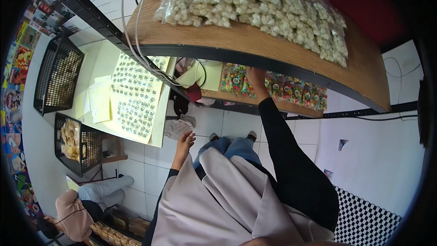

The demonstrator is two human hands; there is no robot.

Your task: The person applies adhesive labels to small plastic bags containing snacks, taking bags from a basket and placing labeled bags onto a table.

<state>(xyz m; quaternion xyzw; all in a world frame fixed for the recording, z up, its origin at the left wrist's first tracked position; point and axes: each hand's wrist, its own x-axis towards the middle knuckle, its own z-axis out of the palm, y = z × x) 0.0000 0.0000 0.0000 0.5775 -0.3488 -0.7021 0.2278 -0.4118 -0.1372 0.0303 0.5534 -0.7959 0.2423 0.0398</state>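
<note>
My right hand (257,81) reaches under the upper shelf (291,54) to a row of clear packets of colourful small pieces (282,89) on the lower shelf. Its fingers are partly hidden by the upper shelf's edge, so whether they grip a packet cannot be made out. One packet (236,81) with a round dark-and-white label lies just left of this hand. My left hand (184,144) hangs low in front of me, fingers loosely apart, with nothing visible in it. It is nearest to the corner of the table with label sheets (136,95).
Clear bags of pale puffed snacks (255,4) are piled on the upper shelf. White cables (132,41) hang by the black shelf post. Black baskets (59,73) stand left of the table. A person (75,212) sits at the lower left. A grey cloth (180,126) hangs beside the table.
</note>
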